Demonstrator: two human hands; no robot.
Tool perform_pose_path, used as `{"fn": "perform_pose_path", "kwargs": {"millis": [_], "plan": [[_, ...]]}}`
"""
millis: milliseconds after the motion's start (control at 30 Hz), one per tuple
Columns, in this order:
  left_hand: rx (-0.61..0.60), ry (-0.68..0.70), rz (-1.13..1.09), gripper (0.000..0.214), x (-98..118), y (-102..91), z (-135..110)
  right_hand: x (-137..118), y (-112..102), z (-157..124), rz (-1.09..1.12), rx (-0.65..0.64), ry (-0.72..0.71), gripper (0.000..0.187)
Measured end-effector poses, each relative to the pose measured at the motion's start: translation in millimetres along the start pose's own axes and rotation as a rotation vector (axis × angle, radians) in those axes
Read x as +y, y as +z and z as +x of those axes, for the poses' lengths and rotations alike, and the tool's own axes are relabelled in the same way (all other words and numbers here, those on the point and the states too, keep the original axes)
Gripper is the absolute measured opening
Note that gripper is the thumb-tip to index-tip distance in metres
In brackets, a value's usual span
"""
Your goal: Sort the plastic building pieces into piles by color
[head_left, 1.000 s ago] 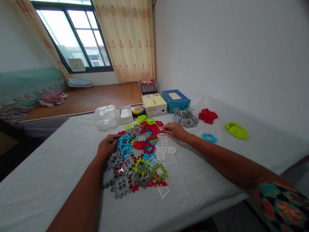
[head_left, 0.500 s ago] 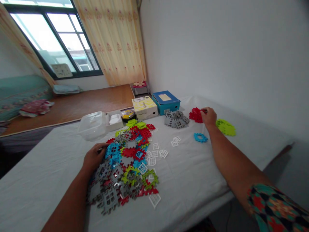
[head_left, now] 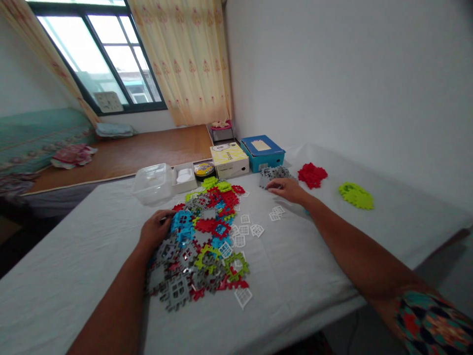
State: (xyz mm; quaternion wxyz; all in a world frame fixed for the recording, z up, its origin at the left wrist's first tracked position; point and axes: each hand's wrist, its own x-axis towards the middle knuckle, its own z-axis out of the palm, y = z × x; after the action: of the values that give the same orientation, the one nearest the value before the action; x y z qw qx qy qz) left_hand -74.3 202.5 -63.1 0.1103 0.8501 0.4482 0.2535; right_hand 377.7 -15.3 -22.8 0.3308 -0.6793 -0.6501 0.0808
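Note:
My left hand (head_left: 157,229) rests at the left edge of a mixed pile of plastic building pieces (head_left: 203,239). Its fingertips touch a blue window piece (head_left: 182,220), with a gap showing between thumb and fingers. My right hand (head_left: 287,190) reaches over the sheet in front of a grey stack of pieces (head_left: 277,172), partly covering it. Its fingers point left, loosely apart, and I see nothing in them. Behind my right wrist lies a red stack (head_left: 312,175). Farther right is a lime green stack (head_left: 356,195). My right forearm hides nearly all of a blue piece.
Small white window frames (head_left: 244,230) lie scattered right of the pile. Along the back stand a clear plastic tub (head_left: 153,183), a white open box (head_left: 184,178), a round yellow-and-black tin (head_left: 204,170), a yellow-and-white box (head_left: 229,160) and a blue box (head_left: 263,153). A wall borders the right side.
My right hand has moved left from the red stack to the front of the grey stack. My left hand stays at the pile's edge. The view has shifted slightly.

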Motion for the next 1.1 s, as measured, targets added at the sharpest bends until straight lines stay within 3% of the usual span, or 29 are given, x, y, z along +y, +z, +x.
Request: {"fn": "perform_pose_path", "kwargs": {"millis": [167, 300, 400, 567, 767, 900, 1000, 1100], "plan": [[-0.006, -0.026, -0.01, 0.035, 4.6, 0.1, -2.5, -56.9, 36.5, -17.1, 0.09, -0.404, -0.225, 0.025], [0.007, -0.013, 0.012, 0.036, 7.0, -0.2, -3.9, -78.2, 41.8, -27.7, -0.08, -0.502, -0.285, 0.031], [0.009, -0.007, 0.001, 0.036, 7.8, -0.8, -4.2, -80.1, 41.2, -29.1, -0.073, -0.533, -0.256, 0.025], [-0.01, -0.012, -0.007, 0.035, 8.4, -1.3, -4.4, -75.0, 42.1, -25.8, 0.081, -0.477, -0.216, 0.032], [0.002, -0.018, -0.014, 0.034, 8.0, 0.6, -5.1, -60.2, 31.6, -19.7, 0.177, -0.436, -0.077, 0.019], [0.01, -0.012, -0.008, 0.035, 7.3, 1.8, -5.0, -37.0, 15.6, -13.8, 0.056, -0.35, -0.004, 0.023], [0.003, -0.008, 0.002, 0.036, 8.0, 1.1, -4.8, -28.1, 10.6, -11.8, -0.036, -0.26, -0.018, 0.02], [-0.008, -0.014, 0.009, 0.036, 10.4, -0.7, -4.8, -36.3, 17.4, -14.9, 0.027, -0.251, -0.098, 0.02]]}}
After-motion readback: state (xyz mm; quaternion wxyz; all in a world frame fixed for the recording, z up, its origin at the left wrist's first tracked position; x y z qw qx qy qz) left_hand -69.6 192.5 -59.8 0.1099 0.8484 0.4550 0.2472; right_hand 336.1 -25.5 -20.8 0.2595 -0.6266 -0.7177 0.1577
